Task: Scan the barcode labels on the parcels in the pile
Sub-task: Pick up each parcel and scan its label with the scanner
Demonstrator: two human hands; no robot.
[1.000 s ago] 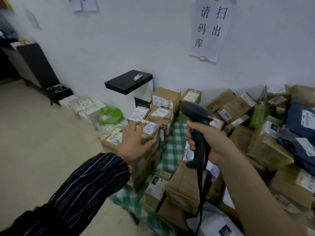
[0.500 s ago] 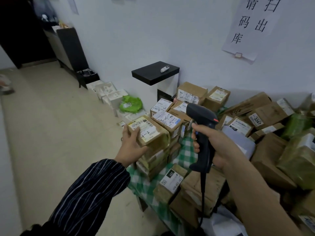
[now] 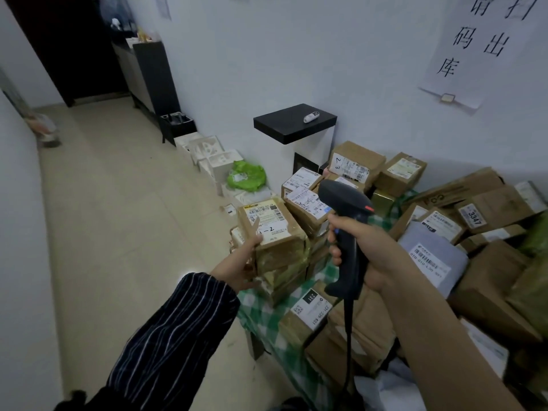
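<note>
A pile of brown cardboard parcels (image 3: pixel 489 209) with white barcode labels covers a table with a green checked cloth (image 3: pixel 267 318). My left hand (image 3: pixel 241 264) grips the near left side of a tape-wrapped parcel (image 3: pixel 275 232) on top of the left stack; its label faces up, and my thumb lies on the label's edge. My right hand (image 3: pixel 370 250) grips the handle of a black corded barcode scanner (image 3: pixel 345 232). The scanner's head sits just right of that parcel, above it, and points away from me toward the stack.
A black-topped white cabinet (image 3: pixel 296 126) stands against the wall behind the pile. White boxes (image 3: pixel 213 155) and a green bag (image 3: pixel 246 176) lie on the floor along the wall. A grey soft parcel (image 3: pixel 430 256) lies right of the scanner. Beige floor stretches left.
My left hand went from resting on top of the left stack to gripping the top parcel's side, with its label turned up. The view swung left and down. The scanner stayed in my right hand.
</note>
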